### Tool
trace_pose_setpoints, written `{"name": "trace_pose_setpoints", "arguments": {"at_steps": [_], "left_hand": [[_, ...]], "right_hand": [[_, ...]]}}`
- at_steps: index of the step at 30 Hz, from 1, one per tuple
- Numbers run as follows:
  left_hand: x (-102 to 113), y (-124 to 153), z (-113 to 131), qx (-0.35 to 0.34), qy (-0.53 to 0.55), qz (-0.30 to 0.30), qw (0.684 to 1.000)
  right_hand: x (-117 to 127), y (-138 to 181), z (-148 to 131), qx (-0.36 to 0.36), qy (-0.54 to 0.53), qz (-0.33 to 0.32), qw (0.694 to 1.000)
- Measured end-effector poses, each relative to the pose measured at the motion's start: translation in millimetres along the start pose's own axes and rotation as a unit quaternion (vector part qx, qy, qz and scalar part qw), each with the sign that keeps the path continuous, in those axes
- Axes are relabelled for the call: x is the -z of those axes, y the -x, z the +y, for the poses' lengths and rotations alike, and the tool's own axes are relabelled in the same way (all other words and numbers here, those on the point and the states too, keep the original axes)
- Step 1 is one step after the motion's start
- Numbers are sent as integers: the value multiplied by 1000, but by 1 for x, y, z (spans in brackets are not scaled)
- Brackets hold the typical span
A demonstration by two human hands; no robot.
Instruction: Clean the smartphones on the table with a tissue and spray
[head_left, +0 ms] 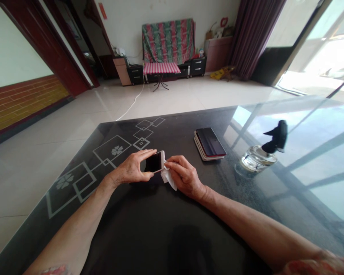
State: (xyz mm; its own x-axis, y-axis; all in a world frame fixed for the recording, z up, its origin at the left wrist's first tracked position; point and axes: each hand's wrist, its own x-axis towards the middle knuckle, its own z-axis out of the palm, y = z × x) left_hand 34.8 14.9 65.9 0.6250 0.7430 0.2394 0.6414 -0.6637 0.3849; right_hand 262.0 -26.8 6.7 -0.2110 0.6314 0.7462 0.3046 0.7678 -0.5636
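Note:
My left hand (pixel 133 167) grips a white-framed smartphone (pixel 155 162) by its long edges, the dark screen facing up and towards me. A white tissue (pixel 168 179) is pinched in my right hand (pixel 186 177), its loose end hanging below the fingers. The tissue touches the phone's right-hand short edge. Both hands are just above the dark glossy table (pixel 137 233). Right of my hands lies a stack of phones (pixel 210 143), the top one dark with a red edge.
A clear glass spray bottle (pixel 258 158) with a black nozzle stands on the table's right side. Beyond the table are a small pink-striped folding table (pixel 162 68), black drawer cabinets (pixel 197 67) and a patterned cloth (pixel 169 40). A white cable (pixel 134 101) runs across the floor.

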Motion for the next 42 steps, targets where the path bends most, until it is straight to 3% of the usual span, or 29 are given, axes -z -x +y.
{"name": "trace_pose_setpoints", "arguments": {"at_steps": [8,17,27,36,42], "left_hand": [[-6,0,17,-29,32,-30,999],[-4,0,-4,-2,19,12,1000],[-9,-1,23,-34,30,-34,998],[-9,-2,-5,-7,2,22,1000],[-10,-1,9,-12,0,-13,1000]], "right_hand": [[2,-7,9,-46,32,77,995],[0,2,0,0,13,-3,1000],[3,-6,11,-50,35,85,995],[2,0,-1,11,22,-2,1000],[3,-3,6,-13,26,25,999]]}}
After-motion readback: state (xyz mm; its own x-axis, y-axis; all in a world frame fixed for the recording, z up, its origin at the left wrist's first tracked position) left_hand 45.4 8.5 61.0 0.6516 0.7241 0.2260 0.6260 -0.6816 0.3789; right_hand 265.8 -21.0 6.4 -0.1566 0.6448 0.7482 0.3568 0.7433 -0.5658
